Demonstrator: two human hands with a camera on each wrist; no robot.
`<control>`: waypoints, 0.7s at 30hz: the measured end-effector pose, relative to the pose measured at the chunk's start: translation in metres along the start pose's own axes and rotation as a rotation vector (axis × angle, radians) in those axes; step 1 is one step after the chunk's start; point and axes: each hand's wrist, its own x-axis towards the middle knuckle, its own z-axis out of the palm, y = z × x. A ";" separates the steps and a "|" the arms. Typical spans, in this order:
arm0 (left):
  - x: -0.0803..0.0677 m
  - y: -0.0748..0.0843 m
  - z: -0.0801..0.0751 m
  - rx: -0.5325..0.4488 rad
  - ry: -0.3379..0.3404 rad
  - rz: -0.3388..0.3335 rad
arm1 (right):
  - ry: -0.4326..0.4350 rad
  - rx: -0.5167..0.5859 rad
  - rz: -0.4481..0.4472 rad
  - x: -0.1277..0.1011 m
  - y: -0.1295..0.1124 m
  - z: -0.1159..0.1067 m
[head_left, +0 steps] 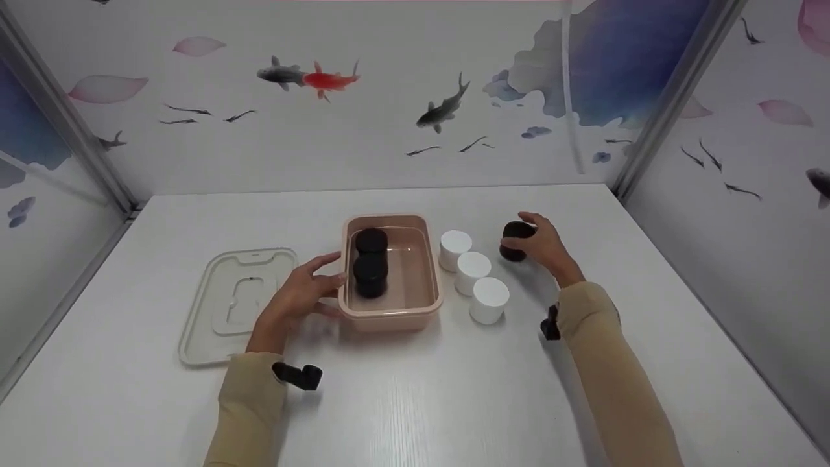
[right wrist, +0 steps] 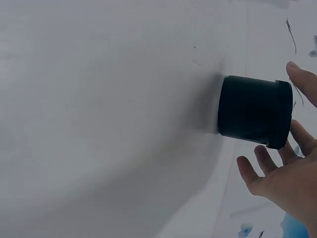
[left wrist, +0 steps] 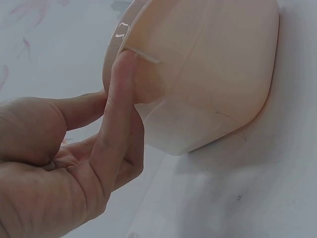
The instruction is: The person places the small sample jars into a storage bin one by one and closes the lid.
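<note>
My left hand (head_left: 299, 295) pinches the rim of a pink plastic box (head_left: 391, 322) at its left side. In the left wrist view, the left hand's (left wrist: 79, 153) index finger lies under the rim and the thumb meets its edge. Two black jars (head_left: 370, 275) stand inside the box, along its left wall. At the right, my right hand (head_left: 546, 246) is spread over another black lidded jar (head_left: 514, 250) on the table. In the right wrist view, the thumb stands apart from this jar's (right wrist: 252, 110) lid, and the fingers are loosely bent beside it.
Three white lidded jars (head_left: 473, 272) stand in a slanting row between the box and the right hand. A pale lid (head_left: 220, 311) lies flat left of the box, partly behind the left forearm. Printed wall panels (head_left: 363, 143) enclose the white table (head_left: 402, 402).
</note>
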 end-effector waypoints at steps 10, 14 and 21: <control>0.000 0.000 0.000 0.014 -0.023 0.019 | -0.014 0.030 0.042 0.001 0.012 -0.002; 0.001 0.000 0.001 0.011 -0.026 0.010 | -0.003 0.030 0.052 0.000 0.010 -0.003; 0.002 0.001 -0.001 0.007 -0.010 -0.018 | -0.001 0.004 0.016 -0.001 -0.004 -0.007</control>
